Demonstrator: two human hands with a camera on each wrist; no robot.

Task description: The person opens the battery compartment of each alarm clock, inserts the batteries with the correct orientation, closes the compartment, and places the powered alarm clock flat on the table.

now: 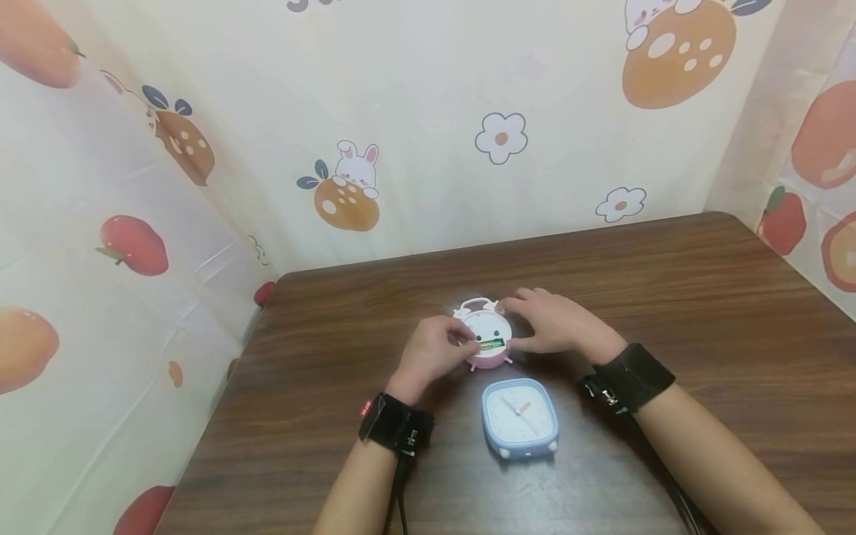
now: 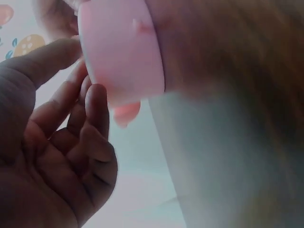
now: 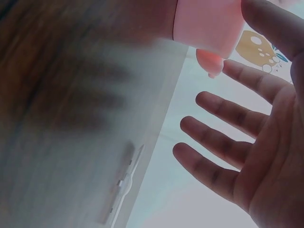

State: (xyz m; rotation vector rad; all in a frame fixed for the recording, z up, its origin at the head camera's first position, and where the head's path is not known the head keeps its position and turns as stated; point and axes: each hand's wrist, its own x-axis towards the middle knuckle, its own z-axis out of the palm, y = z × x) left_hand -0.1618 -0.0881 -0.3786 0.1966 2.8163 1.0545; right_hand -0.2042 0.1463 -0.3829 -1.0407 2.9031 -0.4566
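A pink twin-bell alarm clock lies with its white back up in the head view, handle and bells away from me. A green battery shows in the slot in its back. My left hand pinches at the battery's left end with thumb and forefinger; its fingertips partly hide that end. My right hand touches the clock's right side with thumb and forefinger. In the right wrist view its other fingers are straight and spread, apart from the clock. The left wrist view shows the clock's pink side beside curled fingers.
A blue square alarm clock lies face up on the brown wooden table, nearer to me. A thin white piece lies on the table in the right wrist view. A fruit-patterned curtain stands behind the table.
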